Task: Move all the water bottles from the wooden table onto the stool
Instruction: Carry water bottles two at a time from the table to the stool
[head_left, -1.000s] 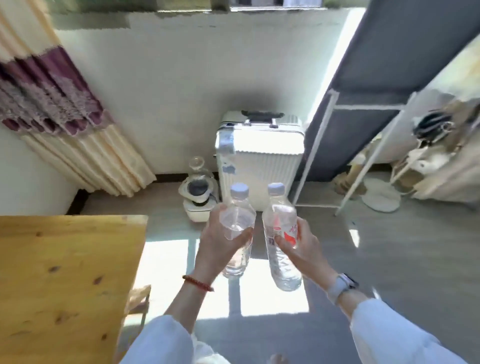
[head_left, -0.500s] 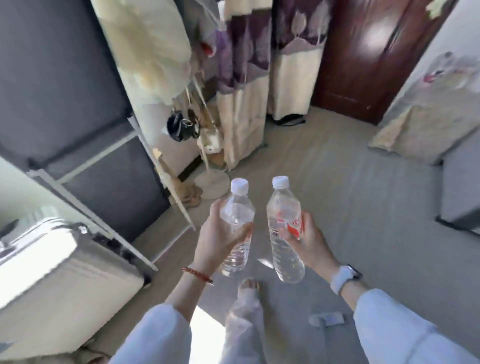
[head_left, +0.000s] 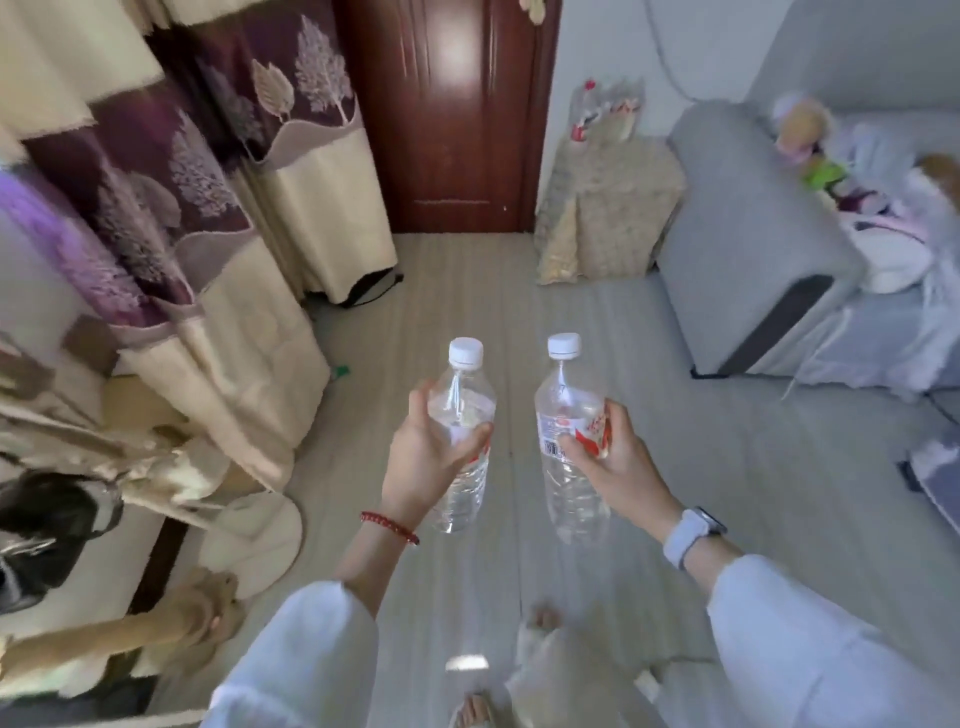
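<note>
left hand (head_left: 423, 460) holding bottle (head_left: 462, 441) (upright)

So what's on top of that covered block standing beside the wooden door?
On the covered block, right of the door, stands a blurred cluster of clear, bottle-like items with red marks. Their number is unclear, and the patterned cloth hides whatever the block itself is.

You've got two clear plastic water bottles, white caps, both upright, side by side but apart, held up over the grey floor. Left bottle (head_left: 464, 441) looks bare apart from a sliver of red. Right bottle (head_left: 570, 447) has a red-and-white label at mid-body.
</note>
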